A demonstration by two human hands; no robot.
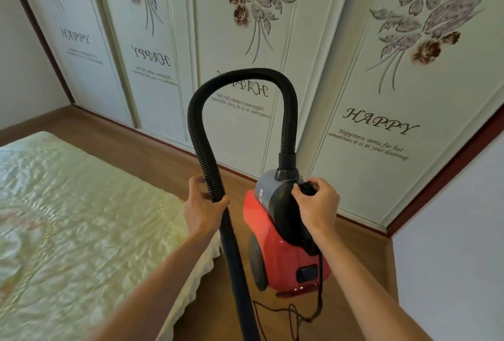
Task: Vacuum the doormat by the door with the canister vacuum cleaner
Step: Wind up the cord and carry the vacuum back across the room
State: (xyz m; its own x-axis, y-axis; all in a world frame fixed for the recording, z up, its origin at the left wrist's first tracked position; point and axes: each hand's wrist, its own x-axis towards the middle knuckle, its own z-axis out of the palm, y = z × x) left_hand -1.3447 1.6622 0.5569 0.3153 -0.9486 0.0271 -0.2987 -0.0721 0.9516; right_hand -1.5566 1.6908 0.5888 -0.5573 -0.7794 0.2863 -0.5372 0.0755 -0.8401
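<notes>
A red and grey canister vacuum cleaner [275, 248] hangs above the wooden floor, front end up. My right hand [317, 208] grips its black carry handle [307, 188] at the top. A black ribbed hose [289, 111] arches up from the canister and comes down to the left. My left hand [203, 205] holds the hose where it meets the dark wand [237, 272], which runs down out of view. The black power cord [300, 316] dangles in loops under the canister. No doormat is in view.
A bed with a pale yellow quilted cover [81, 218] fills the left side, close to the wand. White sliding wardrobe doors [368, 136] with flower prints stand ahead. A narrow strip of wooden floor [152, 147] runs between bed and wardrobe. A white wall [450, 245] is on the right.
</notes>
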